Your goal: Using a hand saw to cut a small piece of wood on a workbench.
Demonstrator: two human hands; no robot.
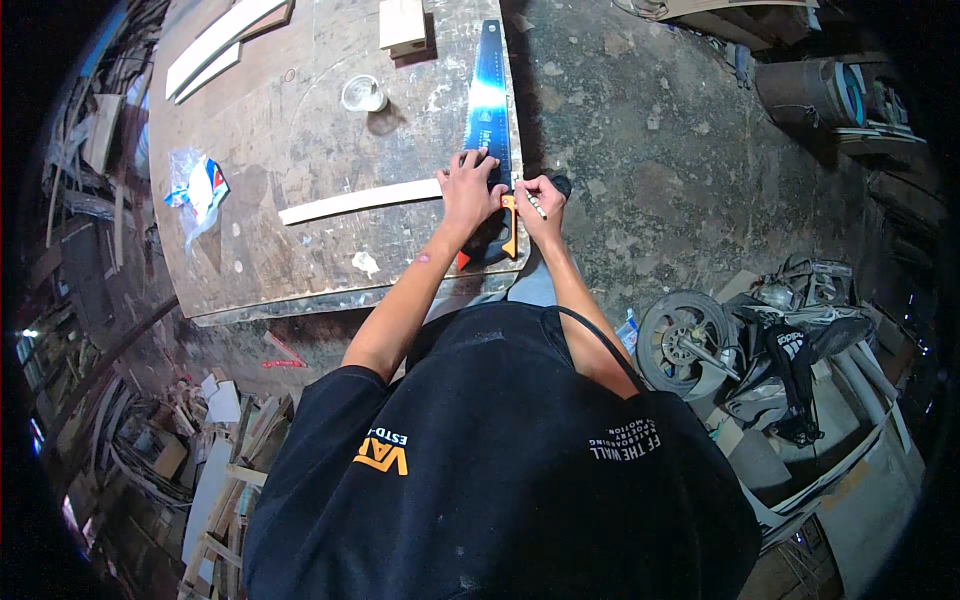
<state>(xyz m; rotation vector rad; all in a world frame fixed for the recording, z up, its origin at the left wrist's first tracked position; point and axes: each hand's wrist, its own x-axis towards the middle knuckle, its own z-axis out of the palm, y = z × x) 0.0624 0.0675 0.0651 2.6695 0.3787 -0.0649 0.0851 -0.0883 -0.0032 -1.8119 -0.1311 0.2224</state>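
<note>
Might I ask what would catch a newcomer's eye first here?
Probably the handsaw, its blade gleaming along the right edge of the worktable, with the left hand resting on it. Beside its handle, the right hand holds a slim pencil-like tool. A blue and white plastic bag lies near the left edge.

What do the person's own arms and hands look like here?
The left hand and right hand are bare, without gloves. The left forearm and right forearm are uncovered too, a small mark showing on the left one. The black shirt has a short left sleeve and orange and white print.
</note>
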